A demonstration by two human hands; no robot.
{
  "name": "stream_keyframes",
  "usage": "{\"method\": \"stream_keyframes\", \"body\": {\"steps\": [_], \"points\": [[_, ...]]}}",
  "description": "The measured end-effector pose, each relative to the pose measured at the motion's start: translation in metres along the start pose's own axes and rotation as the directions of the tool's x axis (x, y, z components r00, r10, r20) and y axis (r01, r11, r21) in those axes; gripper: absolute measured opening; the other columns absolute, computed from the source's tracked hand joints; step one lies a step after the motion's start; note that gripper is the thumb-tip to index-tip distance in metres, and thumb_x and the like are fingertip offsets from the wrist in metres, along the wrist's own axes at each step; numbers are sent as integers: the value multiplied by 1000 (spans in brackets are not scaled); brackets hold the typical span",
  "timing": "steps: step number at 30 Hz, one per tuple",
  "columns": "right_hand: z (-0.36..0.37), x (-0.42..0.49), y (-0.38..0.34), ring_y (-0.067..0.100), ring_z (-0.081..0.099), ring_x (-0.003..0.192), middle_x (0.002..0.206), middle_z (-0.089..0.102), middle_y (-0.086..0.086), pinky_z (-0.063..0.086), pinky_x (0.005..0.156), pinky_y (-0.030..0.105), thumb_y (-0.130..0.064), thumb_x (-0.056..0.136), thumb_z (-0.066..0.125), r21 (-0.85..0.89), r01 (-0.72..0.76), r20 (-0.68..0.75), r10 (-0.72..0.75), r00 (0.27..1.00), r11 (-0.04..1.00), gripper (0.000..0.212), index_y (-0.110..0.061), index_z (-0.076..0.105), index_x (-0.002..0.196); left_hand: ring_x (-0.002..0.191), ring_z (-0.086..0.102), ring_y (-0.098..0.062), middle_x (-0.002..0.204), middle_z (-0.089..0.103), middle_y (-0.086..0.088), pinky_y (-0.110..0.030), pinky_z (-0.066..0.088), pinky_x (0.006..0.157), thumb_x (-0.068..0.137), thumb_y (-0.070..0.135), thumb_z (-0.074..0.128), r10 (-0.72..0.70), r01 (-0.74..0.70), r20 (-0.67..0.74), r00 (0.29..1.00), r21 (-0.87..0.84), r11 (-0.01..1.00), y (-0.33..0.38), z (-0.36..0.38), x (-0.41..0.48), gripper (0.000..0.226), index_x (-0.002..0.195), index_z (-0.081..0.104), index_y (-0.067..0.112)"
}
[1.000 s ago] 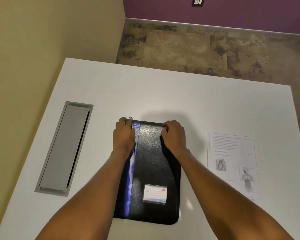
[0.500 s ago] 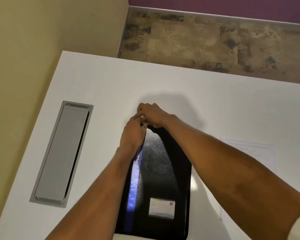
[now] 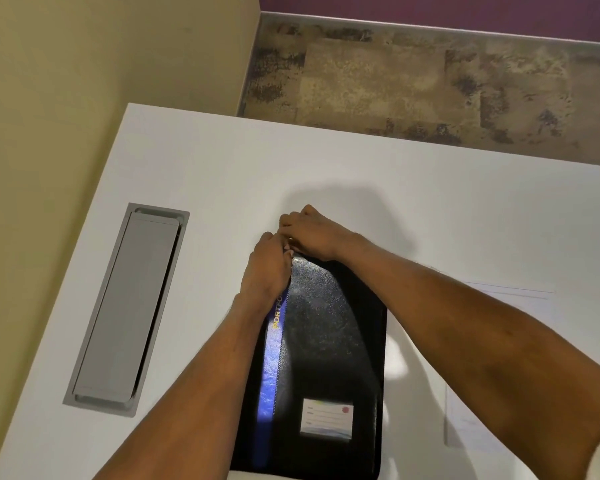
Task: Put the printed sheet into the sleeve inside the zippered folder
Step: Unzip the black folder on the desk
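Note:
A black zippered folder [image 3: 329, 341] with a blue strip and a name label lies closed on the white table [image 3: 205, 168], in front of me. My left hand [image 3: 265, 268] presses on its far left corner. My right hand [image 3: 312, 232] reaches across to that same corner, fingers pinched together at the folder's edge where the zipper pull was; the pull itself is hidden under the fingers. The printed sheet [image 3: 520, 299] lies flat to the right of the folder, mostly covered by my right forearm.
A grey cable-tray lid [image 3: 129, 303] is set into the table at the left. A yellow wall runs along the left side. The table's far edge drops to patterned carpet [image 3: 413, 81].
My right hand has crossed from the folder's top right to its top left corner and now meets my left hand there. The view has tilted downward.

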State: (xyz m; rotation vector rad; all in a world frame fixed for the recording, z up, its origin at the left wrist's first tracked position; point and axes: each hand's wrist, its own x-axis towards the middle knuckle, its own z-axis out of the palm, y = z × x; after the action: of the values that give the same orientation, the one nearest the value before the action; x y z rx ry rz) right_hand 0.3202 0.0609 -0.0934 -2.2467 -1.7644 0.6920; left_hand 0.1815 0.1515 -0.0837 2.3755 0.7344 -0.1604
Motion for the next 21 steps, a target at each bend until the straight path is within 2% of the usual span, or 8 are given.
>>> {"method": "stream_keyframes", "body": {"steps": [6,14,18,21], "points": [[1,-6,4,23,59,94,101,62,1,41,96,44,-28,103,53,-5,-27,14,27,1000,1000,20,-18,69,97,84,50,-20,97,50,-2,-32,39,76,102,17,54,-3,3,-9,1000,-3,1000,2,-1,1,11,101,62,9],[-13,-44,29,17,59,104,110,64,-4,39,99,35,-36,102,59,-87,31,7,-30,1000,996,23,-24,78,106,81,53,-21,96,55,-3,-31,38,73,100,14,54,-40,40,-11,999,10,999,1,-3,1,12,89,59,13],[-20,-80,40,18,60,106,113,64,-2,38,101,37,-36,105,52,-148,-7,25,11,1000,989,28,-24,76,110,83,55,-22,102,56,-5,-32,40,74,100,13,54,-76,76,12,997,9,997,2,-2,2,11,91,60,11],[-19,-106,44,18,60,106,115,64,-2,40,100,38,-34,108,45,-197,-84,6,87,996,977,32,-23,75,112,87,59,-25,107,55,-6,-38,48,78,101,15,53,-100,99,28,995,35,994,5,-2,3,10,95,61,12]]}}
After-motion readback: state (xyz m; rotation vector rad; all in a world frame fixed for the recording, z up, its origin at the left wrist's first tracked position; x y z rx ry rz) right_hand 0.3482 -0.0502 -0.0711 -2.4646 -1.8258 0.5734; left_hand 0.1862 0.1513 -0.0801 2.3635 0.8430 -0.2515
